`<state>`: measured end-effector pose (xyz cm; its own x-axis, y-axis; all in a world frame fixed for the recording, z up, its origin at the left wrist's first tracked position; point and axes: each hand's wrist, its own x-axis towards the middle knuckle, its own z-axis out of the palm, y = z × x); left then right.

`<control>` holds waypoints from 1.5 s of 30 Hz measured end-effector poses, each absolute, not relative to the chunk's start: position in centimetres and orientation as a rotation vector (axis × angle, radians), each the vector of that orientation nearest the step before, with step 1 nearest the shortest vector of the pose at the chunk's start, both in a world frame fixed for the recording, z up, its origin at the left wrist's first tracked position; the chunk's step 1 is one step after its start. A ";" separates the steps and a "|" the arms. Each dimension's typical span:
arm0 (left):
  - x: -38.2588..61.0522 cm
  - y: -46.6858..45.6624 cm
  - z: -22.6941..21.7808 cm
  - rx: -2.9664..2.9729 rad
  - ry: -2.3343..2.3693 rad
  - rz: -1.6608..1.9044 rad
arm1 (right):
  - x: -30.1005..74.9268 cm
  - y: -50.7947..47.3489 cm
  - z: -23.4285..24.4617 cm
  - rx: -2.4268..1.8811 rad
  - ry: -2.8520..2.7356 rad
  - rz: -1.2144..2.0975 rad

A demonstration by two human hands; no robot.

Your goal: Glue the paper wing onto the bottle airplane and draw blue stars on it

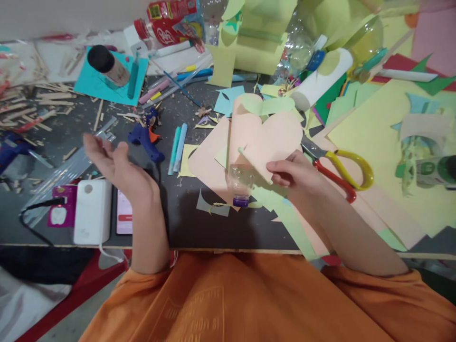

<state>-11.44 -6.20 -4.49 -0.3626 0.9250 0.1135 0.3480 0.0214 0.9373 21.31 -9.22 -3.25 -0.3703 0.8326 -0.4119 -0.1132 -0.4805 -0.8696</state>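
Observation:
Between thumb and fingers, my right hand (288, 173) pinches the lower edge of a pale pink paper heart (276, 137). Behind the heart lies a plastic bottle (241, 178) with a purple cap, partly wrapped in pink paper. Scissors (342, 171) with one yellow and one red handle lie just right of that hand. My left hand (114, 159) is raised with its fingers spread and holds nothing. Nearest to it are a blue glue gun (147, 140) and a white power bank (92, 211). Two teal and blue markers (177, 148) lie between the hands.
Coloured paper sheets (377, 128) and scraps cover the right side. At the back stand plastic bottles and a white paper roll (324, 78). Wooden stick pieces (32, 107) and another blue glue gun (14, 147) lie at left. A phone (124, 213) sits by the table's front edge.

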 end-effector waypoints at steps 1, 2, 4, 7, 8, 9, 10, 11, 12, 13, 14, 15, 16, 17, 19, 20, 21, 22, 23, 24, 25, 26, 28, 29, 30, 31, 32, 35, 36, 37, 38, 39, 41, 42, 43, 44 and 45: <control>-10.5 -6.7 -3.7 1.316 1.728 1.505 | 21.4 -8.9 -3.0 -1.190 -1.089 1.951; -9.2 -7.2 -2.9 1.329 1.662 1.549 | 21.4 -8.6 -2.7 -1.167 -1.161 2.002; -6.3 -7.9 -1.7 1.348 1.474 1.338 | 21.0 -8.0 -2.1 -1.091 -1.320 2.137; -2.7 -8.2 -0.6 1.351 1.208 0.844 | 19.8 -7.3 -1.2 -1.012 -1.523 2.302; -2.0 -8.2 -0.6 1.316 1.169 0.765 | 19.4 -7.1 -1.0 -1.014 -1.568 2.316; -1.6 -8.1 -0.6 1.285 1.150 0.711 | 19.1 -7.0 -0.8 -1.020 -1.598 2.315; -1.4 -7.9 -0.7 1.253 1.152 0.686 | 19.0 -6.9 -0.6 -1.029 -1.610 2.307; -1.3 -7.7 -1.0 1.215 1.168 0.696 | 19.1 -6.9 -0.5 -1.036 -1.594 2.300; -1.5 -7.5 -1.3 1.172 1.194 0.736 | 19.4 -6.9 -0.4 -1.041 -1.548 2.294; -1.7 -7.2 -1.6 1.124 1.224 0.803 | 19.8 -7.1 -0.4 -1.044 -1.481 2.288; -1.9 -6.9 -2.0 1.070 1.255 0.898 | 20.4 -7.4 -0.5 -1.058 -1.401 2.276; -2.2 -6.6 -2.5 1.019 1.287 1.005 | 21.0 -7.8 -0.7 -1.083 -1.319 2.257; -2.5 -6.3 -2.9 0.979 1.319 1.108 | 21.7 -8.4 -1.0 -1.113 -1.249 2.239; -2.7 -6.1 -3.2 0.948 1.350 1.195 | 22.3 -9.0 -1.3 -1.165 -1.186 2.209; -2.9 -5.7 -3.7 0.899 1.406 1.306 | 23.3 -10.5 -2.3 -1.242 -1.090 2.193; -2.8 -5.6 -3.8 0.872 1.428 1.335 | 23.6 -11.3 -2.7 -1.254 -1.043 2.203; -2.7 -5.6 -3.8 0.840 1.447 1.359 | 23.7 -12.0 -3.2 -1.275 -0.991 2.210; -2.5 -5.6 -3.8 0.802 1.462 1.383 | 23.7 -12.8 -3.6 -1.287 -0.937 2.208; -2.3 -5.7 -3.8 0.762 1.477 1.408 | 23.6 -13.4 -3.9 -1.294 -0.883 2.204; -2.1 -5.7 -3.8 0.725 1.493 1.432 | 23.4 -14.0 -4.2 -1.305 -0.827 2.177; -1.9 -5.8 -3.9 0.695 1.509 1.450 | 23.1 -14.5 -4.4 -1.316 -0.762 2.133; -1.8 -5.8 -4.1 0.672 1.522 1.462 | 22.8 -14.8 -4.5 -1.323 -0.694 2.086; -1.8 -5.8 -4.6 0.655 1.531 1.461 | 22.3 -15.1 -4.7 -1.316 -0.570 1.989; -1.9 -5.8 -4.9 0.660 1.524 1.457 | 22.0 -15.1 -4.8 -1.299 -0.531 1.955; -2.0 -5.8 -5.2 0.670 1.514 1.452 | 21.8 -15.0 -4.9 -1.279 -0.513 1.918; -2.1 -5.8 -5.4 0.686 1.505 1.445 | 21.7 -14.8 -5.0 -1.262 -0.514 1.878; -2.2 -5.9 -5.7 0.708 1.498 1.436 | 21.5 -14.6 -5.2 -1.251 -0.530 1.834; -2.3 -6.0 -6.0 0.742 1.490 1.452 | 20.8 -13.5 -5.7 -1.249 -0.622 1.684; -2.3 -6.0 -6.0 0.728 1.485 1.469 | 20.6 -13.0 -5.8 -1.255 -0.654 1.641; -2.1 -6.0 -6.0 0.701 1.480 1.485 | 20.3 -12.6 -5.9 -1.267 -0.685 1.602; -2.0 -5.9 -5.9 0.666 1.475 1.496 | 20.1 -12.2 -6.1 -1.285 -0.714 1.564; -1.8 -5.9 -5.8 0.629 1.472 1.499 | 19.8 -11.7 -6.2 -1.314 -0.741 1.531; -1.3 -5.8 -5.6 0.564 1.472 1.485 | 19.4 -10.9 -6.5 -1.387 -0.791 1.457; -1.0 -5.9 -5.4 0.536 1.473 1.480 | 19.2 -10.5 -6.7 -1.426 -0.814 1.415; -0.8 -5.9 -5.2 0.513 1.470 1.473 | 19.0 -10.2 -6.9 -1.463 -0.829 1.366; -0.6 -6.0 -5.0 0.495 1.465 1.465 | 18.9 -9.9 -7.1 -1.493 -0.832 1.315; -0.5 -6.1 -4.8 0.479 1.456 1.452 | 18.8 -9.6 -7.3 -1.512 -0.824 1.270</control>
<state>-0.51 -6.09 -4.83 -0.4363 0.8268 -0.3550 -0.3527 0.2058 0.9128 18.80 -9.63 -7.28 0.2300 0.9187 -0.3210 -0.0810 -0.3106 -0.9471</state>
